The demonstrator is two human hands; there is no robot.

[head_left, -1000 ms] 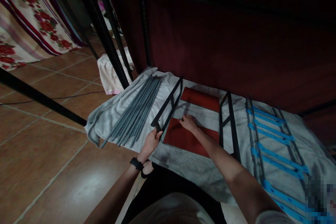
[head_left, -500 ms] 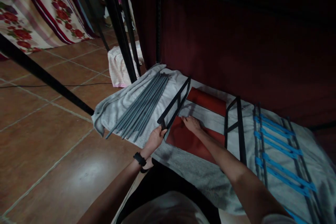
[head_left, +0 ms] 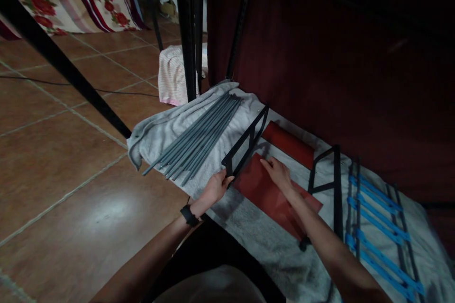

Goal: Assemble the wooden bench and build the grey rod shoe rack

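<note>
My left hand (head_left: pixel 216 187) is closed around the near end of a black metal side frame (head_left: pixel 249 137), which stands on the grey cloth. My right hand (head_left: pixel 279 173) pinches the far edge of a flat red panel (head_left: pixel 263 184). The panel's left side lies against the black frame, and my right forearm covers part of its right side. Farther back, a second red panel (head_left: pixel 287 142) rests between that frame and another black side frame (head_left: pixel 336 184) on the right.
A bundle of grey rods (head_left: pixel 199 137) lies on the grey cloth (head_left: pixel 245 218) at left. Blue slatted pieces with dark rods (head_left: pixel 380 218) lie at right. Black posts (head_left: pixel 188 33) and a slanting black bar (head_left: pixel 67 61) rise nearby. A dark red drape (head_left: pixel 320 66) hangs behind.
The near red panel has turned slightly, and its right end now sits apart from the right side frame. My right hand has moved along with it. The camera view has swung left.
</note>
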